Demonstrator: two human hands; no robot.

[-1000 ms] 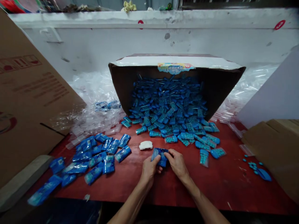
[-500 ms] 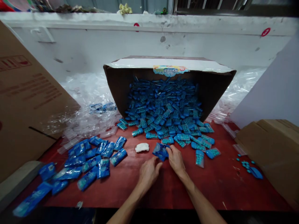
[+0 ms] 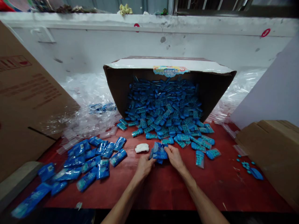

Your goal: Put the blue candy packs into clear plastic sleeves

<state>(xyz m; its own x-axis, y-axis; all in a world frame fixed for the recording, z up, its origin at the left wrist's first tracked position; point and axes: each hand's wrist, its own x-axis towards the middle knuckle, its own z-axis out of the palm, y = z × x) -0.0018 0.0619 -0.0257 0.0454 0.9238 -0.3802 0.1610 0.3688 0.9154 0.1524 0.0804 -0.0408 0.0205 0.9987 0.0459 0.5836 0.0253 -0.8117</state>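
Between my hands is a blue printed plastic packet (image 3: 161, 150), above the red tabletop, with more blue film showing under it. My right hand (image 3: 174, 158) pinches its right edge with thumb and fingers. At the lower left edge, my left hand (image 3: 144, 165) closes its fingers on the same blue film; whether this is one packet or several I cannot tell. Just left of it lies a crumpled white wad (image 3: 142, 148). Clear bottles of turquoise balls with blue caps (image 3: 167, 115) spill from a cardboard box behind.
Filled blue packets (image 3: 103, 168) lie spread on the left. The tipped box (image 3: 216, 90) opens toward me, with clear plastic packaging (image 3: 86, 90) beside it. Cartons stand left (image 3: 28, 99) and right (image 3: 273, 149). Loose turquoise balls (image 3: 245, 165) lie near a blue cap (image 3: 257, 173).
My left hand has moved up to the blue packet and closed on its left edge. The packet is now lifted and spread flatter, with my right hand still on it.
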